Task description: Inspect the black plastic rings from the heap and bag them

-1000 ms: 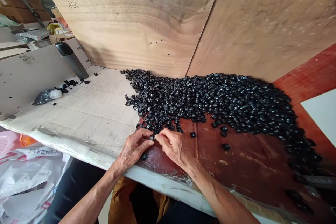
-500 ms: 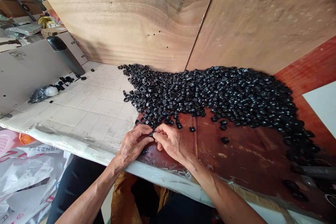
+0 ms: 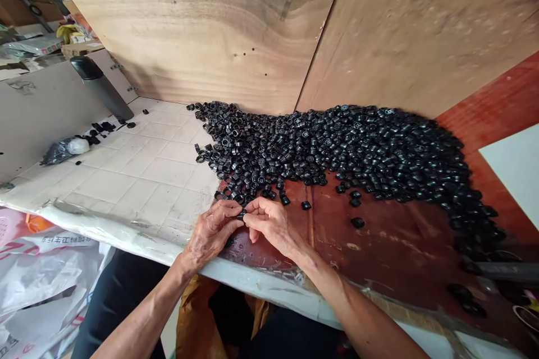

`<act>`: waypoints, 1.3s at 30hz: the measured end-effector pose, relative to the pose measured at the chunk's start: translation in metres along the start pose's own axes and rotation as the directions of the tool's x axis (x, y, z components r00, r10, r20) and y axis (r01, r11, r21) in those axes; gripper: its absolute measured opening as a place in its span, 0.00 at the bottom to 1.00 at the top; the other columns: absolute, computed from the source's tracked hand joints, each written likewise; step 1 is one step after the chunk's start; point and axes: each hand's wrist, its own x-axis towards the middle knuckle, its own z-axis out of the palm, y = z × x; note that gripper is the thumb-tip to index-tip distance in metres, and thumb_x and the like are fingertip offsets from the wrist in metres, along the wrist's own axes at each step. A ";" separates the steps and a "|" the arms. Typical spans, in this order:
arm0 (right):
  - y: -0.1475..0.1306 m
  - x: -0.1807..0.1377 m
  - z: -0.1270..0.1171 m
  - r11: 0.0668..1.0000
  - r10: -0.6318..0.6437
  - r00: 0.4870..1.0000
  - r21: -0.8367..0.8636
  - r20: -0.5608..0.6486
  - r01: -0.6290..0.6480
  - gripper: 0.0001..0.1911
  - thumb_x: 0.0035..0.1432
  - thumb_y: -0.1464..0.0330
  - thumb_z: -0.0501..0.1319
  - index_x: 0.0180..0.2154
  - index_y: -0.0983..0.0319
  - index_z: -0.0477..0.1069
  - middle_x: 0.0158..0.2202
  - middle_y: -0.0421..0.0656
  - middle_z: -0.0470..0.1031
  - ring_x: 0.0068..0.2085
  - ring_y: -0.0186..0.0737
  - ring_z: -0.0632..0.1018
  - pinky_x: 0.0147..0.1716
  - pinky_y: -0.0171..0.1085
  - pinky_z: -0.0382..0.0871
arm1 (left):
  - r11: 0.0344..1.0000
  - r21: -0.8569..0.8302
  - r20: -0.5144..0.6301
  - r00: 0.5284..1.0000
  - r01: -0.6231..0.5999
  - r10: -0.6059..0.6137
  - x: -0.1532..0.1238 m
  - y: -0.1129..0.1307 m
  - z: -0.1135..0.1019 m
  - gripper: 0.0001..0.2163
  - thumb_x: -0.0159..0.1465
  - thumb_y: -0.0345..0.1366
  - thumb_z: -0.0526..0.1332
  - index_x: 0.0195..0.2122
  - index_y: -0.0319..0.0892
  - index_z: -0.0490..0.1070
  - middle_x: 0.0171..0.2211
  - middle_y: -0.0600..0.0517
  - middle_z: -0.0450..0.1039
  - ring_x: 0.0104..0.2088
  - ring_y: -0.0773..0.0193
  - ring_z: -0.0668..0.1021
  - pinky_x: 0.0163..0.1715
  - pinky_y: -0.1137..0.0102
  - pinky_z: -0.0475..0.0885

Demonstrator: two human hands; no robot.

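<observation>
My left hand (image 3: pixel 213 230) and my right hand (image 3: pixel 272 224) meet fingertip to fingertip near the table's front edge. Both pinch one small black plastic ring part (image 3: pixel 241 215) between them. Just beyond the hands spreads a big heap of the same small black parts (image 3: pixel 337 151), running from the table's middle to the right. A few loose black parts (image 3: pixel 357 222) lie apart on the dark red board (image 3: pixel 379 247) to the right of my hands.
Plywood sheets (image 3: pixel 219 28) stand upright behind the heap. A dark flask (image 3: pixel 101 90) leans at the back left, beside a small plastic bag with black bits (image 3: pixel 63 150). The white tiled surface (image 3: pixel 138 168) lies to the left. White sacks (image 3: pixel 37 286) sit below the table edge.
The view has tilted slightly, so everything sits a little higher in frame. My hands stay together at the same spot, still pinching the small black part.
</observation>
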 end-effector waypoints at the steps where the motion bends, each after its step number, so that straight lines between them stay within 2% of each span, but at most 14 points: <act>1: -0.002 0.000 -0.003 1.000 0.018 1.000 0.000 0.012 -0.018 0.11 0.57 0.59 0.65 0.34 0.59 0.72 0.19 0.35 0.73 0.20 0.35 0.73 0.24 0.34 0.68 | 1.000 0.011 0.023 1.000 -0.003 0.002 0.001 0.004 -0.001 0.07 0.69 0.30 0.66 0.47 0.45 0.76 0.46 0.48 0.80 0.45 0.61 0.83 0.45 0.66 0.78; 3: -0.009 0.000 -0.013 0.997 -0.009 1.000 -0.074 -0.029 0.006 0.14 0.58 0.55 0.65 0.30 0.59 0.72 0.20 0.36 0.72 0.20 0.34 0.71 0.23 0.33 0.64 | 0.999 0.026 0.082 0.996 0.037 -0.039 0.003 0.012 -0.003 0.08 0.66 0.28 0.65 0.45 0.44 0.75 0.43 0.49 0.79 0.42 0.62 0.82 0.42 0.68 0.77; 6: -0.015 0.001 -0.038 0.959 -0.160 0.955 -0.268 -0.252 0.090 0.15 0.60 0.56 0.64 0.28 0.60 0.72 0.23 0.38 0.72 0.23 0.34 0.70 0.23 0.33 0.61 | 0.987 0.050 0.215 0.963 0.155 -0.162 0.006 0.020 -0.005 0.02 0.65 0.30 0.63 0.34 0.43 0.74 0.35 0.51 0.77 0.34 0.64 0.79 0.36 0.70 0.73; 8: -0.014 0.002 -0.054 0.911 -0.264 0.912 -0.391 -0.315 0.129 0.13 0.61 0.61 0.63 0.27 0.60 0.72 0.24 0.39 0.73 0.26 0.36 0.72 0.26 0.34 0.62 | 0.970 0.088 0.271 0.932 0.226 -0.241 0.009 0.020 -0.005 0.12 0.68 0.36 0.61 0.27 0.43 0.70 0.29 0.53 0.74 0.29 0.65 0.75 0.32 0.70 0.69; 10: -0.011 0.003 -0.062 0.868 -0.305 0.914 -0.474 -0.269 0.150 0.09 0.60 0.66 0.63 0.27 0.60 0.72 0.25 0.39 0.74 0.27 0.37 0.73 0.27 0.34 0.64 | 0.944 0.157 0.218 0.922 0.291 -0.320 0.010 0.016 -0.002 0.20 0.71 0.42 0.60 0.21 0.43 0.65 0.22 0.55 0.68 0.24 0.67 0.70 0.28 0.71 0.65; 13: -0.004 0.002 -0.057 0.805 -0.326 0.938 -0.556 -0.120 0.208 0.04 0.58 0.74 0.63 0.32 0.60 0.74 0.29 0.38 0.75 0.29 0.36 0.75 0.30 0.34 0.67 | 0.887 0.237 -0.017 0.915 0.396 -0.403 0.009 0.009 0.002 0.25 0.70 0.47 0.61 0.18 0.43 0.58 0.18 0.59 0.56 0.21 0.69 0.62 0.23 0.71 0.58; 16: 0.004 0.002 -0.041 0.670 -0.402 0.914 -0.660 0.060 0.339 0.13 0.58 0.80 0.65 0.42 0.60 0.76 0.39 0.42 0.76 0.37 0.38 0.78 0.37 0.35 0.71 | 0.849 0.277 -0.171 0.893 0.450 -0.417 0.007 0.003 0.006 0.21 0.66 0.46 0.66 0.21 0.44 0.60 0.19 0.60 0.59 0.21 0.69 0.64 0.24 0.72 0.60; 19: 0.010 0.004 -0.027 0.520 -0.409 0.896 -0.762 0.174 0.385 0.13 0.61 0.80 0.66 0.45 0.59 0.75 0.45 0.45 0.74 0.40 0.41 0.79 0.39 0.37 0.71 | 0.837 0.351 -0.183 0.907 0.420 -0.378 0.004 -0.004 0.010 0.10 0.61 0.41 0.71 0.33 0.44 0.72 0.25 0.59 0.69 0.24 0.66 0.72 0.27 0.71 0.66; 21: 0.014 0.006 -0.024 0.461 -0.386 0.906 -0.814 0.177 0.355 0.10 0.63 0.78 0.67 0.43 0.60 0.75 0.45 0.45 0.74 0.38 0.41 0.79 0.36 0.37 0.70 | 0.832 0.406 -0.166 0.925 0.379 -0.341 0.003 -0.010 0.013 0.10 0.61 0.38 0.71 0.42 0.45 0.76 0.29 0.57 0.72 0.26 0.65 0.75 0.29 0.70 0.68; 23: 0.015 0.007 -0.023 0.439 -0.372 0.914 -0.837 0.161 0.326 0.08 0.63 0.77 0.69 0.40 0.60 0.73 0.43 0.45 0.74 0.37 0.42 0.78 0.34 0.37 0.69 | 0.828 0.452 -0.139 0.943 0.333 -0.303 0.001 -0.014 0.014 0.08 0.63 0.36 0.70 0.44 0.45 0.77 0.32 0.55 0.74 0.27 0.65 0.75 0.29 0.70 0.69; 27: 0.016 0.007 -0.023 0.483 -0.373 0.917 -0.814 0.142 0.323 0.12 0.59 0.79 0.68 0.38 0.59 0.70 0.40 0.43 0.75 0.39 0.42 0.78 0.36 0.37 0.69 | 0.848 0.475 -0.067 0.971 0.235 -0.231 0.000 -0.015 0.015 0.02 0.66 0.34 0.67 0.39 0.46 0.79 0.37 0.52 0.75 0.31 0.64 0.78 0.33 0.69 0.72; 33: 0.019 0.006 -0.021 0.556 -0.422 0.904 -0.766 0.075 0.323 0.13 0.52 0.81 0.63 0.33 0.58 0.66 0.37 0.43 0.72 0.34 0.40 0.74 0.33 0.36 0.68 | 0.920 0.359 0.002 0.986 0.157 -0.169 0.001 -0.011 0.015 0.04 0.65 0.29 0.65 0.35 0.45 0.77 0.43 0.50 0.77 0.41 0.59 0.81 0.42 0.66 0.76; 36: 0.015 0.007 -0.021 0.718 -0.392 0.920 -0.626 -0.001 0.305 0.11 0.53 0.78 0.63 0.38 0.59 0.72 0.33 0.39 0.73 0.29 0.36 0.72 0.31 0.35 0.67 | 0.943 0.221 -0.015 0.967 0.251 -0.254 0.002 -0.010 0.014 0.01 0.64 0.31 0.65 0.36 0.44 0.74 0.38 0.51 0.78 0.36 0.62 0.80 0.38 0.67 0.76; 39: 0.008 0.009 -0.022 0.850 -0.351 0.936 -0.430 -0.029 0.305 0.11 0.58 0.72 0.63 0.43 0.59 0.79 0.37 0.41 0.80 0.33 0.38 0.77 0.34 0.35 0.70 | 0.908 -0.009 -0.065 0.906 0.418 -0.417 0.002 -0.011 0.013 0.09 0.64 0.36 0.67 0.45 0.44 0.74 0.36 0.53 0.77 0.32 0.65 0.78 0.34 0.69 0.75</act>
